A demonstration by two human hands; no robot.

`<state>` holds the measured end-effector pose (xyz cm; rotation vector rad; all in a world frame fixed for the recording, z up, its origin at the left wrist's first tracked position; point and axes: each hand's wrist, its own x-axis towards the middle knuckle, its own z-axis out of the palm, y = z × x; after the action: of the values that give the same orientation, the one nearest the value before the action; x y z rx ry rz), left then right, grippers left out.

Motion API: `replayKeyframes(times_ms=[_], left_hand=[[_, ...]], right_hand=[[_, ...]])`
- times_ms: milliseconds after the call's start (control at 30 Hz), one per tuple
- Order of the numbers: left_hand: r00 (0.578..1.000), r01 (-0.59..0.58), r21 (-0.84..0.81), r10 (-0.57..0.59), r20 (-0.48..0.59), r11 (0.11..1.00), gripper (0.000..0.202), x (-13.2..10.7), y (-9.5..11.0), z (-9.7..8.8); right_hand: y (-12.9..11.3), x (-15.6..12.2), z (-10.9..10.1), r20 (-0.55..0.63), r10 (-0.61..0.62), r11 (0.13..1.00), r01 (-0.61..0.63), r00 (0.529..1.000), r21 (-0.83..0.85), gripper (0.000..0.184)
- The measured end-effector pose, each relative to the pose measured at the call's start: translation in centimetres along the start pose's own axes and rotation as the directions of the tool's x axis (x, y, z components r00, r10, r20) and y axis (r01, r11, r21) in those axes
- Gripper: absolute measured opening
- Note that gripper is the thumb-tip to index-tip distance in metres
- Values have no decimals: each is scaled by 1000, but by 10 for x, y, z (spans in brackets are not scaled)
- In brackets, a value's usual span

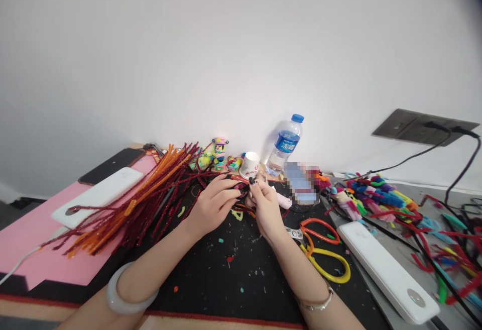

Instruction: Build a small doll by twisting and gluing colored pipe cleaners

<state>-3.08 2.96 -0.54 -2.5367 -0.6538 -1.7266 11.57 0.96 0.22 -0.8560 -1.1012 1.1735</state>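
Observation:
My left hand and my right hand meet over the black mat, both with fingers pinched round a small dark red pipe-cleaner piece with a black bead-like bit at its top. A pale bangle is on my left wrist and a thin bracelet on my right. A heap of dark red and orange pipe cleaners lies just left of my left hand.
A water bottle, a paper cup and small colourful figures stand behind the hands. Scissors with orange and yellow handles lie right of my forearm. White power banks, mixed pipe cleaners, a pink sheet.

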Motion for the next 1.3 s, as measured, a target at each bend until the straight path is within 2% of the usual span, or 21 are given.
replayKeyframes(times_ms=[167, 300, 433, 533, 1100, 1300], left_hand=[[1000, -9, 6, 9, -5, 1000, 23, 1, 1, 0], [1000, 1, 20, -1, -14, 1000, 21, 2, 1, -1], [1000, 7, 51, -6, -14, 999, 24, 0, 1, -1], [1000, 6, 47, -5, -10, 999, 28, -1, -1, -1], [999, -25, 43, 26, -18, 999, 27, 0, -2, -1], [999, -25, 64, 28, -43, 998, 26, -1, -2, -1]], right_hand=[[-1, -2, -2, 43, -12, 1000, 12, 999, -6, 30], [-4, -5, -2, 58, -61, 986, 69, 996, -151, 25], [-3, -8, 1, 26, -202, 891, 195, 979, -410, 24], [-1, -10, 3, 40, -293, 802, 268, 955, -534, 22], [3, -12, 4, 63, -371, 701, 324, 927, -635, 19], [-2, -14, 1, 110, -482, 561, 402, 869, -723, 19]])
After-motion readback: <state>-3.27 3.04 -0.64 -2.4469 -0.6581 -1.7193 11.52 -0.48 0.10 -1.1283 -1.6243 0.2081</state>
